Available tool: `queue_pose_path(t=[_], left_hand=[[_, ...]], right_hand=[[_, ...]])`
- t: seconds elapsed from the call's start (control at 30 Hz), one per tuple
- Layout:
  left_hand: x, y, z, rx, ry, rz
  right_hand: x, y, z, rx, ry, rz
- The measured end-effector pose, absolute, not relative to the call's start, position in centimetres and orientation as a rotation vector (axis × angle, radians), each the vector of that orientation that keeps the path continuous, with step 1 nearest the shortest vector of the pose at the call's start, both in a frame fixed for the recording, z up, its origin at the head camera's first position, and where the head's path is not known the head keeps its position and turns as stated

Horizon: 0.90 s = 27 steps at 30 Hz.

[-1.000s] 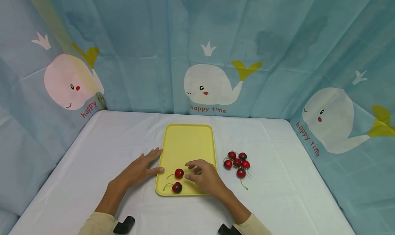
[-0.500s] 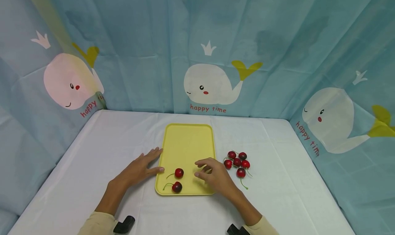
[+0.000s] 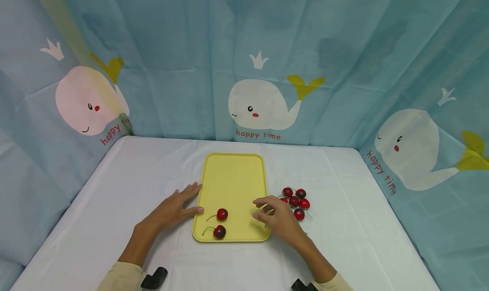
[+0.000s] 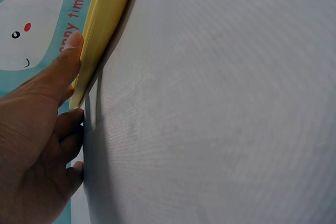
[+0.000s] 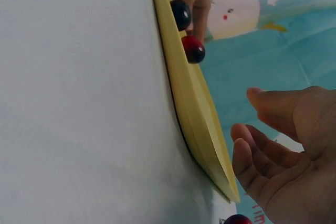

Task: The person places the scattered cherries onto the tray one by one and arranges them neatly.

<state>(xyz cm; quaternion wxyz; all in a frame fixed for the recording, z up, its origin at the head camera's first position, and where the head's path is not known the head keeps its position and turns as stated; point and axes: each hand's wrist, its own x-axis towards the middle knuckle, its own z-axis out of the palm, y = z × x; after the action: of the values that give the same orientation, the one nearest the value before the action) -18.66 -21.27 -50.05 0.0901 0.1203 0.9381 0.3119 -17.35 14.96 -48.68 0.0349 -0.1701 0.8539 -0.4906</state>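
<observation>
Two cherries with green stems, a red one (image 3: 222, 214) and a darker one (image 3: 219, 232), lie in the near left part of a yellow tray (image 3: 234, 176). My left hand (image 3: 172, 209) rests at the tray's left edge, fingers spread; in the left wrist view its thumb (image 4: 71, 59) touches the rim. Over the tray's right edge hovers my right hand (image 3: 282, 221), fingers loosely bent, thumb and fingertips apart. Nothing shows between them in the right wrist view, where the hand (image 5: 294, 153) is beside the tray (image 5: 197, 111). Several more cherries (image 3: 293, 201) lie right of the tray, partly behind that hand.
A white cloth (image 3: 153, 168) covers the table. Blue curtains (image 3: 172, 100) printed with whales enclose its back and sides. A black device (image 3: 154, 278) sits at the left wrist, and another (image 3: 303, 285) at the right wrist.
My right hand has moved right, away from the two cherries in the tray, and now partly covers the cherry group. The left hand and tray have stayed put.
</observation>
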Motion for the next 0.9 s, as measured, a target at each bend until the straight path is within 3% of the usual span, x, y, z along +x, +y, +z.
queue_pose_path(t=[0.9], left_hand=[[-18.7, -21.3, -50.2, 0.354, 2.786, 0.919]], right_hand=[[-17.4, 20.7, -48.5, -0.371, 2.814, -1.451]])
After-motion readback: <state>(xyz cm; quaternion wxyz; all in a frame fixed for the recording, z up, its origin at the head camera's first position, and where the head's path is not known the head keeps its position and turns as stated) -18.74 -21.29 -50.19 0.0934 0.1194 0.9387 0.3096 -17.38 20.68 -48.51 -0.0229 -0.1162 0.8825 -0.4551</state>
